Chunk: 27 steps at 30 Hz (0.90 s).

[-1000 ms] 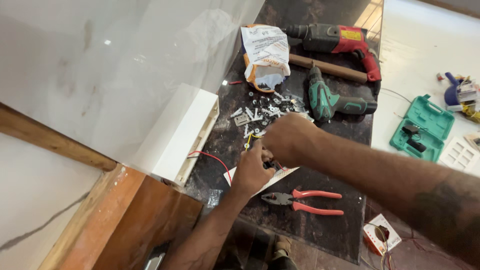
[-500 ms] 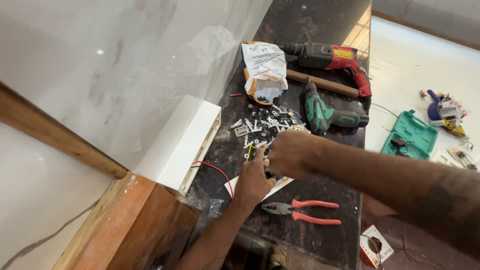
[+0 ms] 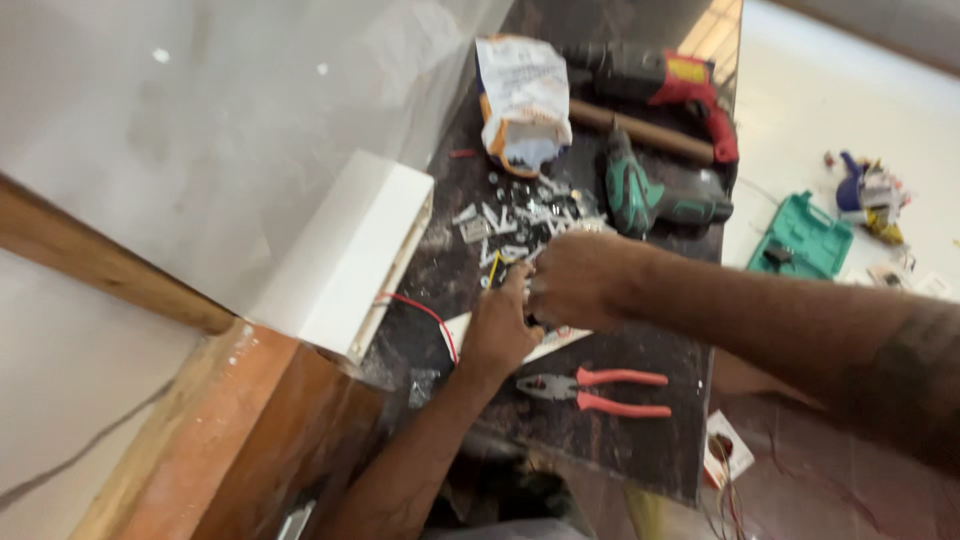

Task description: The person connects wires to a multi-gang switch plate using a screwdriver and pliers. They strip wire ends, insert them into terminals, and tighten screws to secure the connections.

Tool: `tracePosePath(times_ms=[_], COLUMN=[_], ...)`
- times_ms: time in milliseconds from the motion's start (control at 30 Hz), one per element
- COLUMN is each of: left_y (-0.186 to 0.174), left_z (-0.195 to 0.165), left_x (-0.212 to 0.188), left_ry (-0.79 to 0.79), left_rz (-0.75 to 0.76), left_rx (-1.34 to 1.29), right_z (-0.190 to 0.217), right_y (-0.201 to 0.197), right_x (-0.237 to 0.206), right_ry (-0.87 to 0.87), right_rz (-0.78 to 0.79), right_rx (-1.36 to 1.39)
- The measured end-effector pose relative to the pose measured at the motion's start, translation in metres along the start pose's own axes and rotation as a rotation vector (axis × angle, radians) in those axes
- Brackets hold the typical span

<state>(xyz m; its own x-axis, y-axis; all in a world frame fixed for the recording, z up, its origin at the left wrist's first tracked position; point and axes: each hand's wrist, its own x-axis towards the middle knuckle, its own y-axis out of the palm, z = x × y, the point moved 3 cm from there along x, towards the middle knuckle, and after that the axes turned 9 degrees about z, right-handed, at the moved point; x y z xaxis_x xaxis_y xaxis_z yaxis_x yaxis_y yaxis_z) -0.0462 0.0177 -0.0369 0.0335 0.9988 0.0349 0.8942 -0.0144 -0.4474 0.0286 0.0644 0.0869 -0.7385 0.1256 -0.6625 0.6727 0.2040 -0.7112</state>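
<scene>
While both hands meet at centre frame over the dark worktop (image 3: pixel 620 440), the left hand (image 3: pixel 503 325) comes up from the lower edge with its fingers curled around a small yellow-and-black item (image 3: pixel 497 270), too blurred to identify. Right hand (image 3: pixel 578 280) enters from the right, knuckles up, fingers bent down against the left hand's fingertips; whether it grips anything cannot be told. Beneath the hands lies a white card (image 3: pixel 560 340), partly covered. Red wire (image 3: pixel 425 312) runs from the white trunking (image 3: pixel 345 255), left of centre, toward the left wrist. Pliers (image 3: pixel 595 388) with orange-red handles lie just below the hands, untouched. Small metal fittings (image 3: pixel 520 215) are scattered just above the hands. Further up: paper bag (image 3: pixel 520 100), green drill (image 3: pixel 650 195), red drill (image 3: pixel 665 80), wooden handle (image 3: pixel 640 130). Green case (image 3: pixel 805 240) sits on the floor at right.
</scene>
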Motion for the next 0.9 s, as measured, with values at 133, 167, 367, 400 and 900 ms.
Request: tracePosePath(times_ms=[133,167,367,400,900], left_y=[0.002,0.003,-0.003,-0.005,0.0], left_z=[0.006,0.008,0.001,0.001,0.005], left_x=[-0.004,-0.004,-0.005,-0.004,-0.001], left_ry=[0.102,0.039,-0.015,-0.016,-0.05], left_rz=[-0.058,-0.021,0.01,0.009,0.066], left_rx=[-0.024,-0.033,-0.072,-0.037,-0.121], right_z=[0.001,0.001,-0.001,-0.001,-0.001], right_y=[-0.006,-0.012,-0.025,-0.024,0.005], right_x=[0.002,0.001,-0.009,-0.008,-0.017], right_ry=[0.127,0.169,0.66,0.644,0.405], right_rz=[0.098,0.052,-0.053,-0.037,0.274], right_rx=[0.094,0.137,0.589,0.575,0.327])
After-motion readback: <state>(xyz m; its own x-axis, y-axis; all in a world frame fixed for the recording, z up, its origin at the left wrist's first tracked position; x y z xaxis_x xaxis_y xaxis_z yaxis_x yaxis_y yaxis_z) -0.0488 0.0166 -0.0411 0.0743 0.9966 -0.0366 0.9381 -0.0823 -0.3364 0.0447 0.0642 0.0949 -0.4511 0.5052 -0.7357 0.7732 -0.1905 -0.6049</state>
